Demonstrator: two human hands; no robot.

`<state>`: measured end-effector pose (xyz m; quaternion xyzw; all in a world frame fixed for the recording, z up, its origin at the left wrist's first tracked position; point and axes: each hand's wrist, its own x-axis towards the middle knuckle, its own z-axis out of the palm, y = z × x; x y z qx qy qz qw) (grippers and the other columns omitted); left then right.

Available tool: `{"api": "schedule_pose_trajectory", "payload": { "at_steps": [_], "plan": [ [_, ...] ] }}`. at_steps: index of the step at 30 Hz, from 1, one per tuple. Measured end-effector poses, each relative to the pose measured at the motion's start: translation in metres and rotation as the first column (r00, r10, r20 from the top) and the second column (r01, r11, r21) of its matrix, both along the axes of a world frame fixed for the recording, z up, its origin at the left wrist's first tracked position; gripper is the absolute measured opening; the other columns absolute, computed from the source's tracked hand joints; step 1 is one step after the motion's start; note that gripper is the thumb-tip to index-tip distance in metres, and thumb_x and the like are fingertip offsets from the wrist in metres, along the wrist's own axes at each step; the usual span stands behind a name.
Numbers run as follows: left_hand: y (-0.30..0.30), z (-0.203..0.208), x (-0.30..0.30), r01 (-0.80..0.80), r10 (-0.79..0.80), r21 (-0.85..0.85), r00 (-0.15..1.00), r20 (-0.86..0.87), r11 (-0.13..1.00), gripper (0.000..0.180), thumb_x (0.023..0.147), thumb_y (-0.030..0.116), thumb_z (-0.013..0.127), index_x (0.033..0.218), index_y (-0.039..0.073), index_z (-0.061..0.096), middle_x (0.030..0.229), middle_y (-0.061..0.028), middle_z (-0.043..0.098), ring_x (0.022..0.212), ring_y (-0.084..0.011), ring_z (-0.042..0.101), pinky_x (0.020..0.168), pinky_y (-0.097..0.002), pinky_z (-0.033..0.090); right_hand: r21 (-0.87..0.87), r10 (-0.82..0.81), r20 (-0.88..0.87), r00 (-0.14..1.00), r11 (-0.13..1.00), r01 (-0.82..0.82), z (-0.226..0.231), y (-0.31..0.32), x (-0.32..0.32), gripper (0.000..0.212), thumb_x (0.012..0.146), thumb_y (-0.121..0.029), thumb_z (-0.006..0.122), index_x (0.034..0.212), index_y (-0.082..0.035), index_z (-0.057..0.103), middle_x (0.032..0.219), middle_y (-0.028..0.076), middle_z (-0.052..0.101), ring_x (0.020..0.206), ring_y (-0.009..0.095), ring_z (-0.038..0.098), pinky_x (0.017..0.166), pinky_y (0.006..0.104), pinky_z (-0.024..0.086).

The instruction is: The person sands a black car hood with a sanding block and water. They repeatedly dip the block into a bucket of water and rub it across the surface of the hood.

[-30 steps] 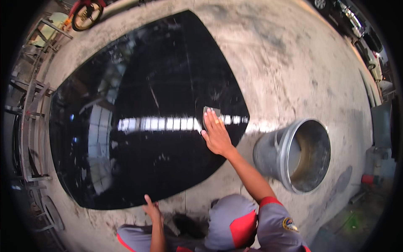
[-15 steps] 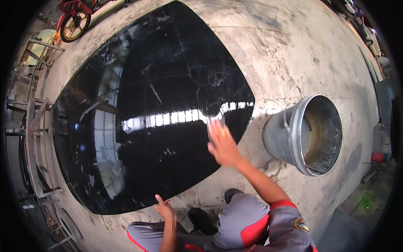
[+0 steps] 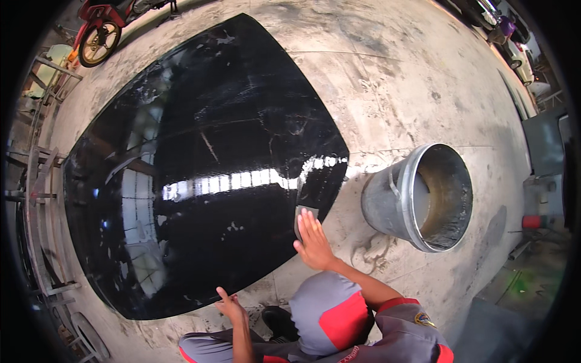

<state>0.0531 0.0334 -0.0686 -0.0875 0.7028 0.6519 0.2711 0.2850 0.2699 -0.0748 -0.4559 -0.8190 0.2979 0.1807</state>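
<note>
A large glossy black slab (image 3: 200, 151) lies flat on the concrete floor, wet and reflecting light. My right hand (image 3: 315, 242) presses flat on a small grey pad (image 3: 304, 213) at the slab's right near edge. My left hand (image 3: 230, 304) holds nothing and rests with its fingers spread at the slab's near edge. My knees in grey and red clothing (image 3: 330, 314) are bent just below the hands.
A grey metal bucket (image 3: 423, 196) stands on the floor right of the slab, close to my right hand. A red motorbike (image 3: 100, 30) is parked at the far left. Metal frames (image 3: 36, 181) line the left side; parked vehicles (image 3: 514, 48) are at the far right.
My right hand has slid the pad across the slab toward me, down to its right near edge. My left hand has stayed at the near edge.
</note>
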Motion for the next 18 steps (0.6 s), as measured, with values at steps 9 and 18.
{"api": "schedule_pose_trajectory", "payload": {
  "at_steps": [9,18],
  "plan": [
    [0.008,-0.001,0.002,0.007,-0.006,0.003,1.000,-0.016,1.000,0.039,0.099,0.044,0.070,0.114,0.012,0.055,0.096,0.0016,0.066,0.069,-0.0057,0.055,0.062,-0.0215,0.044,0.151,-0.325,0.063,0.943,0.938,0.313,-0.011,0.089,0.013,0.069,0.107,-0.031,0.043,0.160,0.007,0.021,0.170,0.026,0.014,0.157,0.044,0.013,0.125,0.0572,0.015],
    [-0.023,-0.032,-0.001,0.007,-0.004,-0.047,0.999,0.054,0.999,0.053,0.099,0.046,0.070,0.130,0.009,0.049,0.101,-0.0028,0.065,0.075,-0.0098,0.056,0.067,-0.0252,0.046,0.219,-0.460,0.011,0.888,0.868,0.446,-0.018,0.159,0.051,0.064,0.109,-0.029,0.042,0.159,0.006,0.023,0.167,0.028,0.020,0.156,0.043,0.018,0.125,0.0511,0.019]
  ]
}}
